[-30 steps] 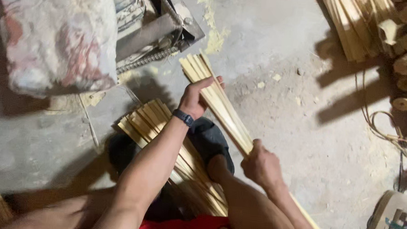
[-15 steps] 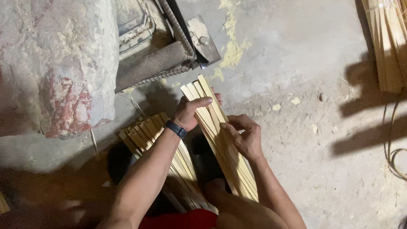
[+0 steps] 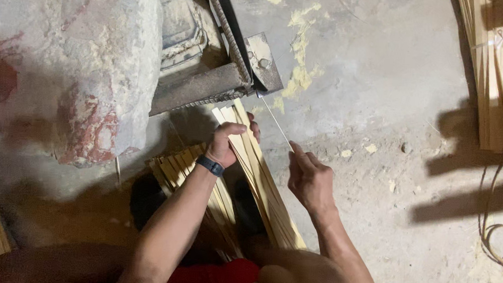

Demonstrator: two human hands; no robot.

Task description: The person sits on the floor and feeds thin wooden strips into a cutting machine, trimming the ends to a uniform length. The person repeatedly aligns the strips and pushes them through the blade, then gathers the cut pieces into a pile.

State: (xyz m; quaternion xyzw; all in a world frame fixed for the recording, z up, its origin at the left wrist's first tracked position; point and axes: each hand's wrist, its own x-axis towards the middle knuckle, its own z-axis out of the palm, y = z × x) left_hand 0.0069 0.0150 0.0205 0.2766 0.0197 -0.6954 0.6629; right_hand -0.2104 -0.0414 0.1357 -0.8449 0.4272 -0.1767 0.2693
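Your left hand is closed over the top of the bundle of bamboo slats, which slants from your lap up toward the machine's metal edge; your right hand pinches one thin sliver between thumb and fingertips, its far end at the blade corner. Keep the left hand pressing the bundle flat so the slats do not fan out, and hold the sliver in line with the edge rather than bending it, since it looks thin enough to snap. To the left sits a dusty, red-stained sack, with a second fan of slats under your left forearm. To the right, the concrete floor carries yellow sawdust, stacked strips and a looped cord near your knee.
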